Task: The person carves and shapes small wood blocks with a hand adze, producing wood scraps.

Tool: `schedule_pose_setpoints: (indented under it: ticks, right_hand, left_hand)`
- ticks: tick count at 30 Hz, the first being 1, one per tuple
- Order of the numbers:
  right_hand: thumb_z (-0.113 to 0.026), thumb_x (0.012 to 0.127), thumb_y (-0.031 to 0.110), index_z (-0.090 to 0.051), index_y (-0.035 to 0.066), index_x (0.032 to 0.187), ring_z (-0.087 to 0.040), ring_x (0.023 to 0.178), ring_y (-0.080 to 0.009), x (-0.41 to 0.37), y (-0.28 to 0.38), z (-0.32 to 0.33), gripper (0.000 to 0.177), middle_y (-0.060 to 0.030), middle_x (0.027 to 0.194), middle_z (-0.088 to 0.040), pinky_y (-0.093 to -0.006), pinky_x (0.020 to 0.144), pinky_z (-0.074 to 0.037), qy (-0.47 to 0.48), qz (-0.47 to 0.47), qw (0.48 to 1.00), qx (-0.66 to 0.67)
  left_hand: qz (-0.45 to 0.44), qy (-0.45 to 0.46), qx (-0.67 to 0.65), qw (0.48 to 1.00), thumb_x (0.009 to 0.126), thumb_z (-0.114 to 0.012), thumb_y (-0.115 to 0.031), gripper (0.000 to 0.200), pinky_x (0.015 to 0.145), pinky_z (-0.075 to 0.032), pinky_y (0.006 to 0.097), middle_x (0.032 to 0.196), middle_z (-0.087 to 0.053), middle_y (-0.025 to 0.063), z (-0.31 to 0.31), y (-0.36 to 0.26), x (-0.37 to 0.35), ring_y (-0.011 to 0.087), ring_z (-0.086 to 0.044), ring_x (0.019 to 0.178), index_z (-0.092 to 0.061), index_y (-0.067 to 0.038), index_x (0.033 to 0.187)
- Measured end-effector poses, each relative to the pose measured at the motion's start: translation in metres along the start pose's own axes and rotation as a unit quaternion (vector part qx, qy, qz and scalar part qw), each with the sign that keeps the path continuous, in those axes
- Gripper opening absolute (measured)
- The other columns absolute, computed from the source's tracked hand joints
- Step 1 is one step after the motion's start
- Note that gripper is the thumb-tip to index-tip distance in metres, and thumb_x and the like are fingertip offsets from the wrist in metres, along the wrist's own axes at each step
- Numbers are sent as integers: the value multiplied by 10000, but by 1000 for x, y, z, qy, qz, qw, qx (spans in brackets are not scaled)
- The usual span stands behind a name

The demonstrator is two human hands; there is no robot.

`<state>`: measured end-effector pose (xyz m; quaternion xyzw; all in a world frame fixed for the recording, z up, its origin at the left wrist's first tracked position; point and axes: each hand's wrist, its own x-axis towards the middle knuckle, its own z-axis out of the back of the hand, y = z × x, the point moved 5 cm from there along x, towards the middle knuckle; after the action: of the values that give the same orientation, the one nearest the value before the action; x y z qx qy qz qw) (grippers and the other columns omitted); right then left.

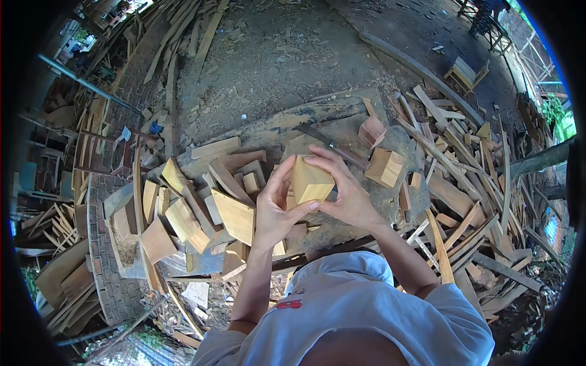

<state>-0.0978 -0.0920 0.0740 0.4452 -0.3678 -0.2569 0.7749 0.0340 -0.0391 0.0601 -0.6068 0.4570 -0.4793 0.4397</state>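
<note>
While both hands close round it, the pale wooden block (311,180) sits lifted above the worn work slab (268,131), near the middle of the scene. The left hand (274,210) pinches its left and lower faces with thumb and fingers; the right hand (347,190) wraps its far and right sides. A second block (384,167) lies to the right, flat offcuts (201,207) are heaped to the left, and thin slats (470,183) lie further right.

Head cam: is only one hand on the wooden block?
No, the left hand and the right hand both grip the wooden block, one on each side.
</note>
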Motion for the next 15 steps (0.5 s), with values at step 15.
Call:
schedule_pose_setpoints:
  ticks: [15]
  right_hand:
    - [-625,834,424,-326,-6,1278,-560,1039,-248,-2,-108,38,687,-230,1149,-528,-348,878,-450,-158,-183,960,140]
  left_hand:
    - [58,128,194,971,925,-536,-243,396,890,-433,290,1208,-522,148,-23,46,-16,210,-516,1109,-488,-99,1291]
